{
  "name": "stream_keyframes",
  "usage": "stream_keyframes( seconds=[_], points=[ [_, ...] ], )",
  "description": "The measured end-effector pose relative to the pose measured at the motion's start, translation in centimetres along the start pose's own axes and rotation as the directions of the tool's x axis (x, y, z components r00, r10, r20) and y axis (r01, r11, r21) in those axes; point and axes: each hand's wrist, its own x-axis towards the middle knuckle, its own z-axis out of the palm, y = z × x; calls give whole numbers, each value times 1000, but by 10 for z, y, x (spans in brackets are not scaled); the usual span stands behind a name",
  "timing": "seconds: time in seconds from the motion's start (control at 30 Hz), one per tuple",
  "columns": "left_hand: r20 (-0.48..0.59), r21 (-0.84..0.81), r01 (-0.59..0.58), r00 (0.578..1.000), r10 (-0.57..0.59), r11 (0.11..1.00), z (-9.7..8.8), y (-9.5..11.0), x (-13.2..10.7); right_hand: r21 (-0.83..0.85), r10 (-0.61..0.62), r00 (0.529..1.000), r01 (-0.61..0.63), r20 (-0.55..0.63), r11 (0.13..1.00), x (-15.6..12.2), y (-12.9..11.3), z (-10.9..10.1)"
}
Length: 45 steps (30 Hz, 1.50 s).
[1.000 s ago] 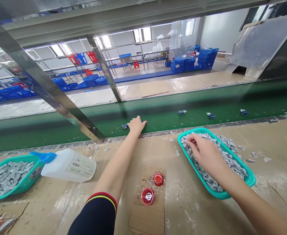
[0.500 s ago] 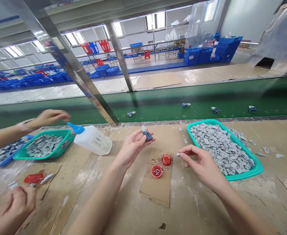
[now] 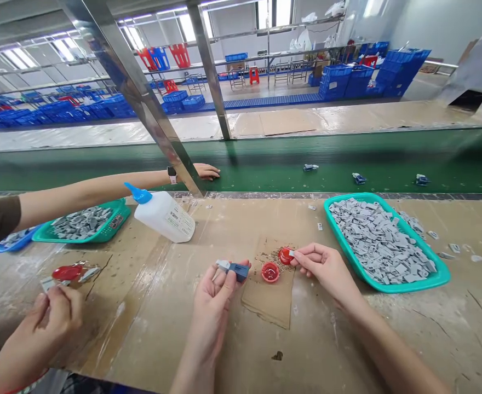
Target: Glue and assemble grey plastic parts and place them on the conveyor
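steady grip best: right hand [image 3: 325,271], fingertips pinched on small grey piece [image 3: 292,253] at red cap [image 3: 285,256], left hand [image 3: 214,306], fingers clamped round blue part [image 3: 237,270] above cardboard [image 3: 268,303].

The part [image 3: 235,269] in the left hand [image 3: 212,312] is dark blue and grey. Two red caps [image 3: 270,272] sit on brown cardboard [image 3: 268,303] at centre. The teal tray [image 3: 389,284] at right holds pale grey pieces [image 3: 378,241]. A white squeeze bottle [image 3: 165,217] has a blue nozzle. The conveyor belt [image 3: 389,156] across the middle is dark green, and blue crates [image 3: 397,74] stack at upper right.
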Motion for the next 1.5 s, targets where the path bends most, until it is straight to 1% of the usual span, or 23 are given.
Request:
stream_keyframes(
  seconds=[0.17,0.27,0.33,0.43,0.53,0.6,0.7,0.8,0.9,0.97,1.1,1.17,1.27,1.33,1.37,1.4,1.43,1.47,1.5],
  points=[
    [0,48,-38,999,38,998,6,-3,1,-37,12,1000,-13,-22,999,5,3,6],
    [-37,48,-55,998,57,997,14,-8,3,-53,10,999,-12,-48,999,5,1,7],
    [-76,48,-84,993,88,995,21,-12,4,0,23,999,-23,-39,1000,3,-2,6],
    [-105,39,-123,986,127,992,33,-17,3,141,72,997,-75,29,987,-3,-11,2],
    [-67,38,-127,989,129,991,45,-19,1,237,125,983,-154,133,959,-14,-22,0],
    [-44,43,-132,990,134,990,52,-18,-1,260,131,972,-180,194,949,-21,-27,0],
    [-36,50,-153,987,155,987,59,-16,-3,250,107,963,-170,248,953,-29,-30,2],
    [-31,67,-155,987,157,986,63,-15,-5,196,87,961,-141,262,970,-31,-31,3],
    [-32,94,-155,987,159,983,65,-16,-6,126,86,959,-124,271,984,-30,-29,3],
    [-25,122,-160,986,164,980,65,-18,-6,105,107,947,-145,303,984,-28,-27,2],
    [36,155,-155,988,151,976,65,-18,-2,87,171,899,-224,403,971,-27,-24,0],
    [98,160,-132,988,117,978,66,-15,2,90,153,898,-207,412,974,-28,-25,1],
    [202,166,-90,978,56,982,71,-8,11,117,70,931,-119,357,986,-29,-33,2],
    [249,201,-108,967,55,974,74,-5,22,61,41,938,-66,345,996,-25,-42,-3],
    [268,230,-146,960,81,962,75,-3,30,-4,23,945,-22,326,1000,-21,-48,-10],
    [281,264,-204,951,127,943,76,-1,40,-99,-6,958,36,286,994,-15,-54,-20],
    [291,303,-273,939,184,913,76,1,52,-215,-63,972,113,228,970,-7,-60,-32],
    [293,353,-347,923,250,869,75,4,66,-373,-177,980,198,90,907,1,-65,-47],
    [290,411,-421,901,321,809,73,8,82,-561,-316,948,240,-41,792,10,-69,-62]
  ],
)
